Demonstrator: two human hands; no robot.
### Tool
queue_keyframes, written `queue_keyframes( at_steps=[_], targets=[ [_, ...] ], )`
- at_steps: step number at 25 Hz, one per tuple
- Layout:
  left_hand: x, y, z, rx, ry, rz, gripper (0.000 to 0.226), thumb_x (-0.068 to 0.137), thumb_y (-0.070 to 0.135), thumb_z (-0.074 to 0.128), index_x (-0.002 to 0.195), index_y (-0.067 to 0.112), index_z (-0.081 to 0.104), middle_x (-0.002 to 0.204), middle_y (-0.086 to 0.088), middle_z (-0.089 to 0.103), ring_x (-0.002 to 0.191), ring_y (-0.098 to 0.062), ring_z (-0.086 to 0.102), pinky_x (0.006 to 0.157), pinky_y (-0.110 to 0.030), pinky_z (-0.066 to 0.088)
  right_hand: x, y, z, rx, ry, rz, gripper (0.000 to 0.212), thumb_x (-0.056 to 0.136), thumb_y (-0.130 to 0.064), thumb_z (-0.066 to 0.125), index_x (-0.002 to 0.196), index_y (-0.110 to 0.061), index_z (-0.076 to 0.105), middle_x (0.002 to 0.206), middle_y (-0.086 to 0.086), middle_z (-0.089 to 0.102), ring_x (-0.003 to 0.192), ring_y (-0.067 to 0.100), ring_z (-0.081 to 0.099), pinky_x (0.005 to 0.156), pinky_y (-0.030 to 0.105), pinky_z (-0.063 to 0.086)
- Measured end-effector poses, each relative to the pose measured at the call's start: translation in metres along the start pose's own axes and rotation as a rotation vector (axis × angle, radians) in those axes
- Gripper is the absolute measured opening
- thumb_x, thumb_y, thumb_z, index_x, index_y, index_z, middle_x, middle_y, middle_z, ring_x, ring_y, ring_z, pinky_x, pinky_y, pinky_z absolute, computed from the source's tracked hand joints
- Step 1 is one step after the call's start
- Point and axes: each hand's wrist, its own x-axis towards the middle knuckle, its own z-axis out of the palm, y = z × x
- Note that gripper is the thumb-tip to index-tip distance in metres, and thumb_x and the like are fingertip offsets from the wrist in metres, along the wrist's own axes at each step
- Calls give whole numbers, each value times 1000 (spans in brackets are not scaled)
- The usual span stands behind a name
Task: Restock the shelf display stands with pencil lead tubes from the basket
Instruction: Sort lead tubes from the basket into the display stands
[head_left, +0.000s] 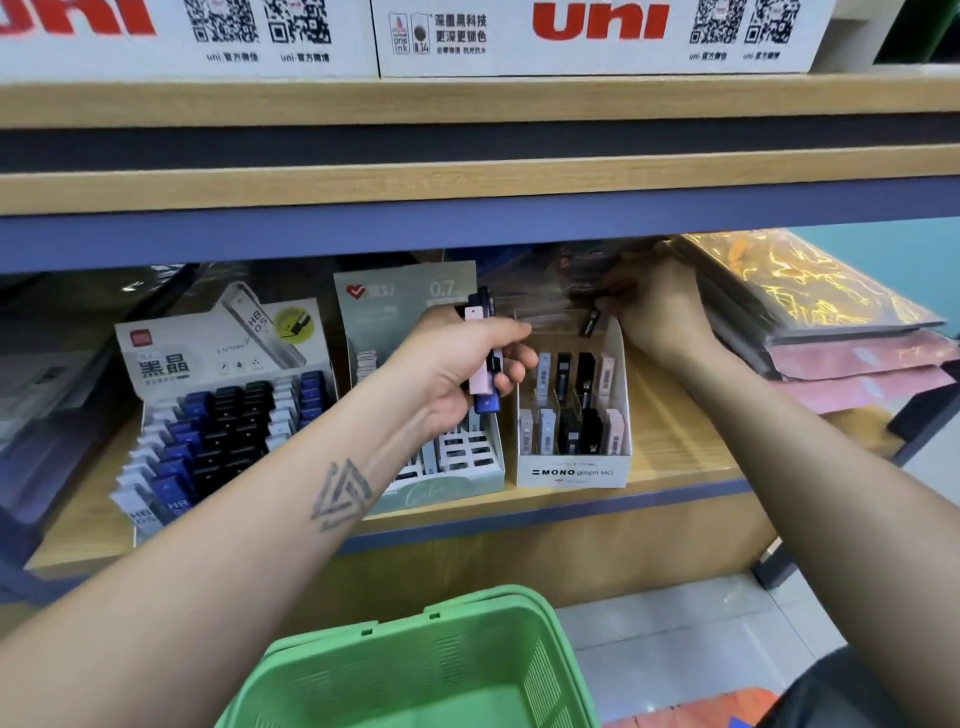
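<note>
My left hand (462, 364) grips a small bundle of pencil lead tubes (483, 358), pink, black and blue, in front of the green 0.7 display stand (415, 312). My right hand (654, 312) reaches to the back of the white MONO graph display stand (574, 470) and pinches a dark lead tube (591, 321) above its rear row. That stand holds several tubes in pink, grey and black. A green basket (415, 670) sits below at the bottom edge; what I see of its inside is bare.
A third stand (218, 405) with blue, black and white HB 0.5 tubes is at the left of the wooden shelf (675, 441). Stacked wrapped folders (831, 332) lie right of my right hand. The upper shelf board (467, 187) hangs low overhead, with white uni boxes (597, 31) above.
</note>
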Motion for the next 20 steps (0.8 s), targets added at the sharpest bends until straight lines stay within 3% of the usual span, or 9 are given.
queue_keyframes(
  at_steps=[8, 14, 20],
  targets=[
    [12, -7, -2, 11, -8, -42, 30, 93, 2, 66, 118, -13, 60, 71, -16, 66, 51, -15, 55, 40, -18, 40, 7, 1, 20, -52, -125, -28, 18, 86, 1, 72, 101, -8, 78, 101, 10, 75, 95, 24, 69, 87, 38, 58],
    [14, -7, -1, 0, -27, -48, 18, 93, 2, 66, 109, -5, 61, 71, -15, 65, 50, -15, 55, 40, -18, 40, 3, -3, 27, -269, -128, -41, 13, 94, -2, 63, 100, -8, 73, 99, 10, 71, 89, 23, 67, 79, 29, 54],
    [11, -10, 0, 0, -66, -79, 5, 94, 1, 65, 96, 0, 61, 70, -15, 66, 51, -15, 56, 40, -17, 42, -2, -7, 25, -329, -153, -80, 17, 93, 2, 59, 104, -6, 69, 102, 12, 69, 92, 27, 66, 72, 26, 47]
  ],
)
